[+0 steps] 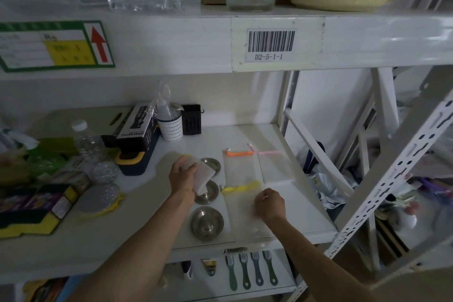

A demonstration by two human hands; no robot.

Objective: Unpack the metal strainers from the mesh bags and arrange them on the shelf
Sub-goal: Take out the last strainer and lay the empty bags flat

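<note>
Three round metal strainers lie in a column on the white shelf [294, 206]: a far one [212, 164], a middle one [210, 194] and a near one [207, 222]. My left hand [182, 176] grips a white mesh bag [204, 178] above the far two strainers. My right hand [269, 203] presses on a flat mesh bag with a yellow drawstring [241, 187]. Behind it lie two flat bags, one with an orange drawstring [239, 154] and one with a pink drawstring [268, 152].
Left on the shelf are a spray bottle box [136, 127], a white perforated cup [170, 127], a black holder [192, 120], a water bottle [87, 142], a meshed strainer on yellow [98, 200] and packets. Glass jugs stand on the shelf above. Brushes [250, 268] lie below.
</note>
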